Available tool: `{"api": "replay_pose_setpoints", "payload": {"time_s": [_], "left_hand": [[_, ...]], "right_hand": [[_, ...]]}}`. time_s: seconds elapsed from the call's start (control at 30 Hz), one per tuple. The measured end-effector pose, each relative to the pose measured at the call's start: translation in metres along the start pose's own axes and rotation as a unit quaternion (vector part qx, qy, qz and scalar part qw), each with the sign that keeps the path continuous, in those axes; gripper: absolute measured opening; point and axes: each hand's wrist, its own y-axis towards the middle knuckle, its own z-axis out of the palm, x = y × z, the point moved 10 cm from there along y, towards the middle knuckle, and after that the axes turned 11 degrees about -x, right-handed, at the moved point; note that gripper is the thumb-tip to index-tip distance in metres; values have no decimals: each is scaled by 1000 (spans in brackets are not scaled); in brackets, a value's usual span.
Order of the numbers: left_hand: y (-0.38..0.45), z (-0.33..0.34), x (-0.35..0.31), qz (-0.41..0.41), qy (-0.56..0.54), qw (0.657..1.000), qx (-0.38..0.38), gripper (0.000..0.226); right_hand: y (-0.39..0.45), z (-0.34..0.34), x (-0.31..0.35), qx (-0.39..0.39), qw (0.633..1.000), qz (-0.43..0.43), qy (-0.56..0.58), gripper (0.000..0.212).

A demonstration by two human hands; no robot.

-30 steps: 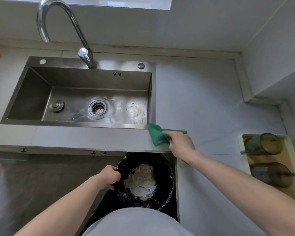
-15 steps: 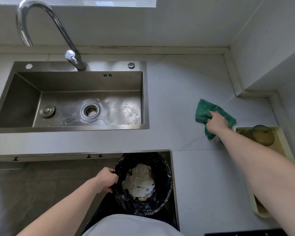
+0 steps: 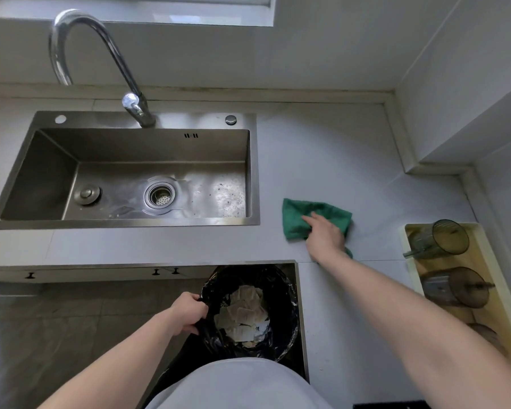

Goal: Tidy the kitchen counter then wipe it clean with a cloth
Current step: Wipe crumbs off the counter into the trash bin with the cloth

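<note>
A green cloth (image 3: pixel 297 215) lies on the pale grey counter (image 3: pixel 322 160), just right of the sink. My right hand (image 3: pixel 325 234) rests flat on the cloth with its fingers stretched out, pressing it to the counter. Below the counter edge stands a bin lined with a black bag (image 3: pixel 278 290), with crumpled paper scraps inside. My left hand (image 3: pixel 189 314) grips the bag's left rim.
A steel sink (image 3: pixel 130 222) with a curved tap (image 3: pixel 136 109) fills the left of the counter. At the right edge a cream tray (image 3: pixel 403 234) holds dark see-through jugs (image 3: pixel 440 240) lying on their sides. Walls close the back and right.
My right hand slid the cloth from beside the sink out to the right near the tray, then back left toward the sink. My left hand kept its grip on the bag.
</note>
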Motion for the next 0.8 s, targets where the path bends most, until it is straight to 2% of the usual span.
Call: {"api": "replay_pose_setpoints", "payload": {"time_s": [0.17, 0.33, 0.4, 0.47, 0.57, 0.7, 0.8], "left_hand": [[-3, -2, 1, 4, 2, 1000, -5, 28], [-5, -7, -3, 19, 29, 999, -11, 24], [-4, -10, -2, 26, 43, 999, -13, 24], [-5, -13, -3, 33, 51, 998, -18, 22], [-7, -13, -3, 41, 55, 997, -17, 20], [-8, -11, -5, 49, 60, 997, -17, 19], [-12, -9, -12, 61, 66, 996, -24, 18]], "right_hand": [[-52, 22, 66, 28, 996, -89, -5, 72], [-131, 43, 120, 124, 969, -208, 40, 63], [-156, 43, 119, 151, 961, -221, 65, 59], [-162, 27, 102, 119, 971, -178, 110, 57], [-148, -20, 53, 19, 983, -62, 173, 56], [-129, -89, -29, -133, 958, 67, 243, 52], [-117, -124, -91, -210, 947, 120, 210, 49]]}}
